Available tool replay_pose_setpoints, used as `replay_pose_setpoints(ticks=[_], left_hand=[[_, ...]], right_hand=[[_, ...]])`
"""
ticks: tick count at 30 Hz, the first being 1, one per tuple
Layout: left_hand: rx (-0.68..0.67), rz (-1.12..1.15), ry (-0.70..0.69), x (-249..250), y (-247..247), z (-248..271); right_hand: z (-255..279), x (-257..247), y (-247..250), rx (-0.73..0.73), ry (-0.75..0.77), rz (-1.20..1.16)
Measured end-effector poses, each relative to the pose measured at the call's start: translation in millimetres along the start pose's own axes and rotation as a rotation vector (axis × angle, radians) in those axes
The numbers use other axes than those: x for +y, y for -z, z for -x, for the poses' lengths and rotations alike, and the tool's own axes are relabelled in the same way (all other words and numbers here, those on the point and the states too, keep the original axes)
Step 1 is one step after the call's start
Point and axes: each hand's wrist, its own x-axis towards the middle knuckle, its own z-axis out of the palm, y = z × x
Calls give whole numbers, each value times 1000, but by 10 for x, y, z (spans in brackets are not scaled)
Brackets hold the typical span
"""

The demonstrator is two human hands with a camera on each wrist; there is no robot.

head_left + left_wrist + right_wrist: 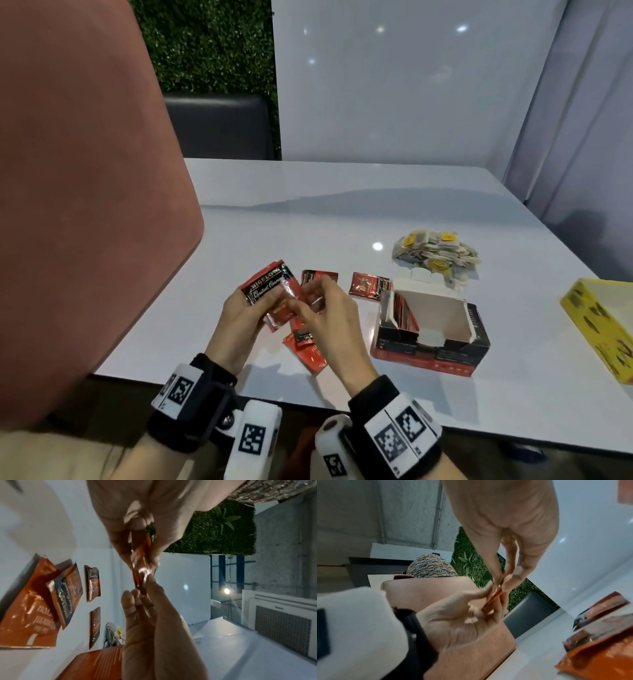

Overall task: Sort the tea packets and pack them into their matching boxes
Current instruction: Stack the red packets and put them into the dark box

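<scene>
My left hand [255, 308] grips a small stack of red-and-black tea packets [269, 291] above the table's near edge. My right hand [308, 303] pinches the stack's right edge, as the left wrist view shows with the packets [142, 557] between both hands. Loose red packets lie on the table: one [320, 275] behind my hands, one [366, 284] beside the box, a few [305, 349] under my right hand. The open red-and-black box [431, 337] stands to the right with several packets upright at its left side. A pile of white tea bags with yellow tags [435, 253] lies behind it.
A yellow box [599, 325] sits at the table's right edge. A large pink padded panel [85, 205] fills the left of the head view. A white wall [411, 85] and a dark seat back [219, 123] stand beyond the white table [308, 222].
</scene>
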Motion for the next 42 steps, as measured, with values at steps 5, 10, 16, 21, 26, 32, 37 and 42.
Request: replay_pose_setpoints(ticks=[5,10,16,21,26,32,37,42], left_hand=[[110,71,74,0,189,-76],[30,214,165,25,209,-66],[-38,390,258,0,253,-28],[-96,430,315,8,224,-18],[-93,324,396,-2,243,-34],[-208,315,517,36,282,-72],[-380,297,446,100,162,31],[-390,198,432,45,256,29]], right_hand=[[-198,56,5,-228,-110,540],[-274,130,-169,-401,-341,988],[-345,156,-163,-318,-307,978],[-309,-70,-6,-256,-85,870],[-278,-376,217,-79,234,775],[-398,-613,368,-318,385,713],[-496,-512,53,-612,473,732],[-605,-401,-56,-543,385,597]])
